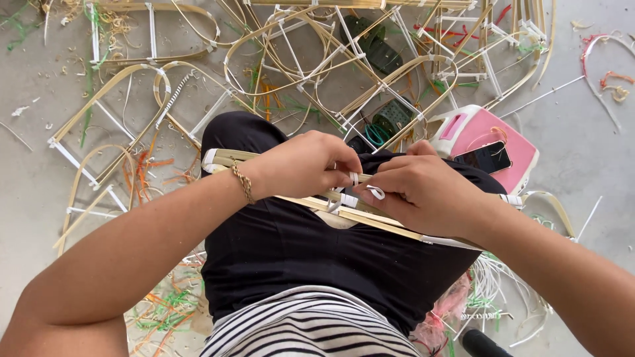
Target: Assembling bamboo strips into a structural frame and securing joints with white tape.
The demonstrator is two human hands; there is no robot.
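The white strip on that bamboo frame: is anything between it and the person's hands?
Nothing visible. The left hand and right hand both pinch the white strip directly, over the bamboo frame lying across the lap.

The grey concrete floor [582,132] carries tied bamboo strip frames [132,99], a pink stool [509,142], dark sandals [374,46], and coloured scraps [165,307].

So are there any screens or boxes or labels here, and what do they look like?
Phone: lies flat on top of the pink stool, to the right of the hands; a dark rectangle with a black screen, switched off or too dim to tell.
Pink stool: on the floor at the right; pink top with a cream rim, and no label that I can see.
No boxes, packets or signs are in view.
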